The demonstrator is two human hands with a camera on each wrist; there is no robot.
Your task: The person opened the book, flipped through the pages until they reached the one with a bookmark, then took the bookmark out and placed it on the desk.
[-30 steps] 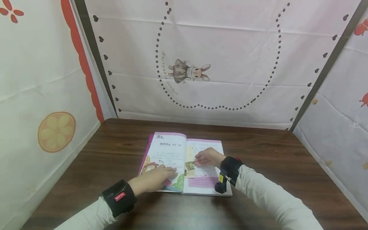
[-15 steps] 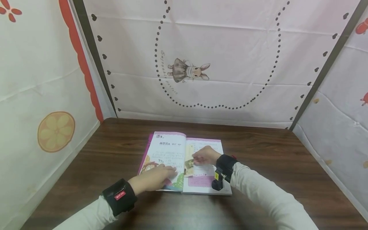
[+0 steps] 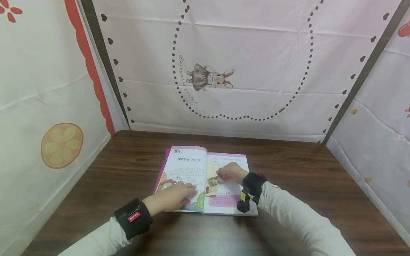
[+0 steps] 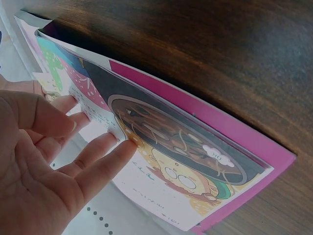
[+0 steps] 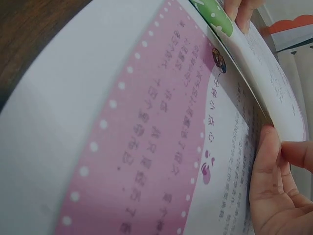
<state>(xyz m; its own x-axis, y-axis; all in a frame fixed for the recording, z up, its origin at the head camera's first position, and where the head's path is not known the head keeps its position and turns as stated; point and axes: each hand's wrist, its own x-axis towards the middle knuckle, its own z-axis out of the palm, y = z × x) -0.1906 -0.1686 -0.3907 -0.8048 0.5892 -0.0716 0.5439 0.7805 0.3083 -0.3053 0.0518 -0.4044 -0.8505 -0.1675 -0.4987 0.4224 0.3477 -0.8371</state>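
An open picture book (image 3: 189, 164) with purple-edged covers lies on the table. Along its middle fold, over the inner part of the right page, is a narrow pale-yellow bookmark (image 3: 211, 170) with a greenish picture near its bottom. My right hand (image 3: 232, 173) pinches the bookmark's right edge between thumb and fingers; in the right wrist view the same hand (image 5: 279, 191) holds the card almost edge-on. My left hand (image 3: 171, 197) rests on the lower left page, its extended fingertips touching the paper, as the left wrist view of that hand (image 4: 54, 171) also shows.
The brown wooden table (image 3: 134, 156) surrounds the book. Patterned white cloth walls (image 3: 256, 71) close off the back and both sides. Each wrist wears a black band (image 3: 133, 218), and a small camera hangs from the right one.
My right hand has gone from lying beside the bookmark with extended fingers to pinching its edge, shifting slightly left and then a little back right. My left hand stays put.
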